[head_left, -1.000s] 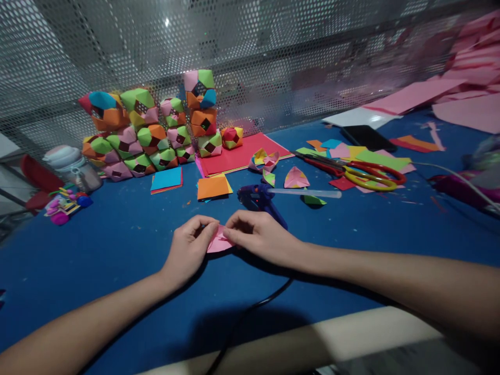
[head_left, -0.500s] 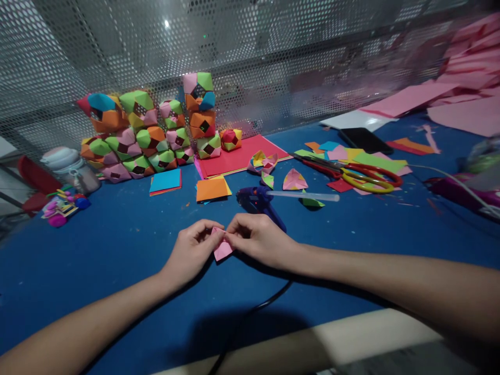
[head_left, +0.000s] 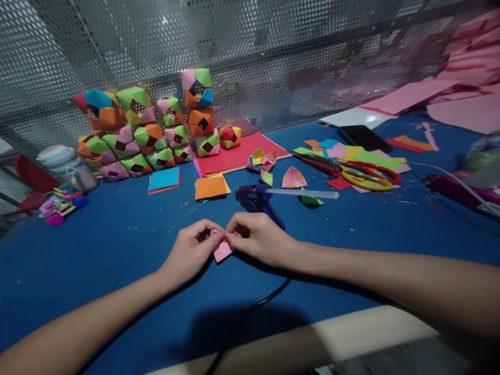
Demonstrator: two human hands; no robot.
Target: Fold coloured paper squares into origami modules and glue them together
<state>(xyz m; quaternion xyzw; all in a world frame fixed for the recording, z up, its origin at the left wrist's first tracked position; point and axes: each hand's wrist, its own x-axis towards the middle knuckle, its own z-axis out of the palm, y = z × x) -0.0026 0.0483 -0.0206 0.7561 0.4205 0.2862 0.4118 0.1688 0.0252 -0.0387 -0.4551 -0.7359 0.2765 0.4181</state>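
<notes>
A small piece of folded pink paper is pinched between both hands above the blue table. My left hand grips its upper left part with thumb and fingers. On the other side my right hand pinches the upper right, the two thumbs nearly meeting. My fingers hide the paper's top part. Just behind my right hand lies a blue hot glue gun with a clear glue stick poking out to the right. Pink and green folded paper pieces rest beyond it.
Stacked folded-paper balls stand at the back left. Blue squares and orange squares of paper lie in front. Scissors, paper scraps and a black phone are at right. A black cable crosses the near edge.
The view has shifted very slightly. Both hands keep their pinch on the pink paper in nearly the same place, and nothing else has visibly moved.
</notes>
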